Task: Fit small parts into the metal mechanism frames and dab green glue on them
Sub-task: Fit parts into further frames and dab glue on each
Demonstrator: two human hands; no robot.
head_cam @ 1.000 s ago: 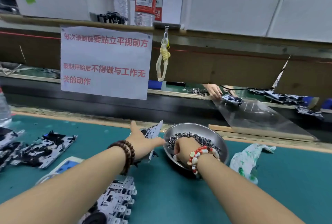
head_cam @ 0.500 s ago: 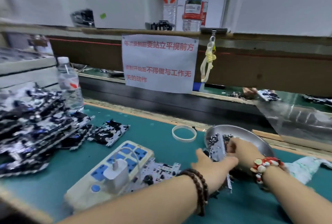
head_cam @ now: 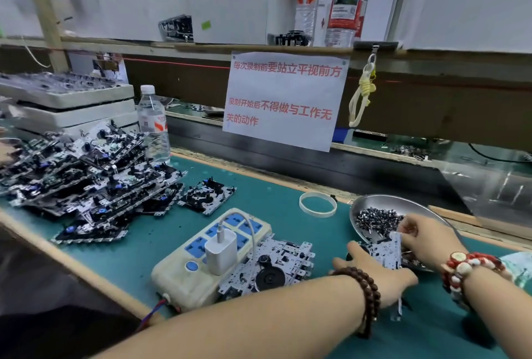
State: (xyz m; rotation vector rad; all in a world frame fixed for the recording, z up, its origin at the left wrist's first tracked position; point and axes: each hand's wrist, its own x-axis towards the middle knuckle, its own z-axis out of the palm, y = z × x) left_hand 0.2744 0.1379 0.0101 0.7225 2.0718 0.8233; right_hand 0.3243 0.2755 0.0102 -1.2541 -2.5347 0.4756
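At the right end of the counter (head_cam: 288, 194), your view has swung left since a second ago, so the heap of finished frames (head_cam: 86, 180) beside the water bottle (head_cam: 152, 125) and the power strip (head_cam: 213, 252) now fill the near side. The work itself has barely shifted. Your left hand (head_cam: 377, 275) was open toward a metal frame (head_cam: 387, 252) at the bowl's edge; now its fingers close round that frame and hold it tilted on edge against the rim of the steel bowl (head_cam: 371, 206). Your right hand (head_cam: 426, 240) stays over the bowl, fingers curled at the frame's top corner, just past the pile of small parts (head_cam: 377, 220). Whether a part is already pinched there you cannot tell; the fingertips hide it. Judging by this, you are at the fitting step, with no glue in sight yet. Another frame (head_cam: 273, 269) lies flat against the power strip, well clear of both hands.
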